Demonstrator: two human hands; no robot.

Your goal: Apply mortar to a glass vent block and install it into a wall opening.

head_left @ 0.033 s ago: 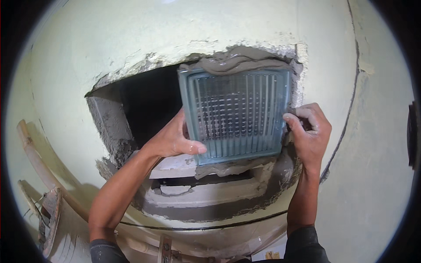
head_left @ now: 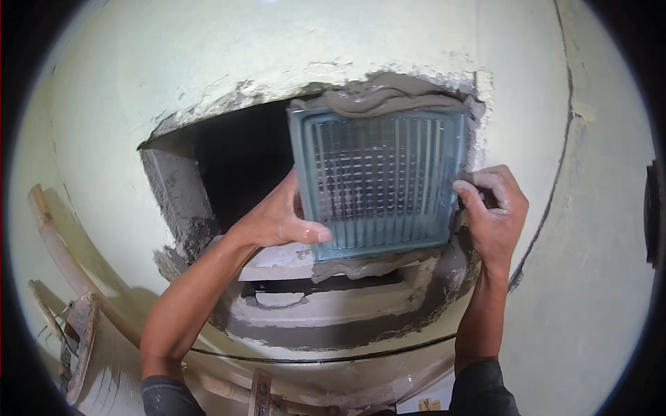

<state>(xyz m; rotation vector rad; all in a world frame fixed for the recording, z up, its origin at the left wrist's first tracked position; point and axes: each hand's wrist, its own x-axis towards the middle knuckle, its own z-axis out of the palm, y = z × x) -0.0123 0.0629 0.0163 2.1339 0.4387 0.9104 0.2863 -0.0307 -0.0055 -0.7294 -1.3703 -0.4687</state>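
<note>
A ribbed, blue-green glass block [head_left: 385,180] stands in the right part of a rough wall opening, with thick wet grey mortar [head_left: 388,97] along its top and more along its bottom. My left hand [head_left: 281,218] grips the block's lower left edge, thumb on the front face, fingers hidden behind it. At the right edge, my right hand [head_left: 496,215] is closed, thumb tip touching the block's side, with some grey stuff at its curled fingertips; what it holds there is unclear. The opening's dark interior [head_left: 243,159] shows left of the block, and a narrow slotted ledge [head_left: 333,312] lies below.
Pale cracked wall [head_left: 583,291] surrounds the opening. At the lower left a bamboo pole [head_left: 87,281] leans beside a mortar-stained tool or container [head_left: 83,333]. A narrow upright piece with metal fittings [head_left: 260,395] shows at the bottom. A dark object [head_left: 651,215] is at the far right edge.
The view has shifted slightly, so the opening, block and hands sit a little further right. Both hands keep the same hold and position against the block.
</note>
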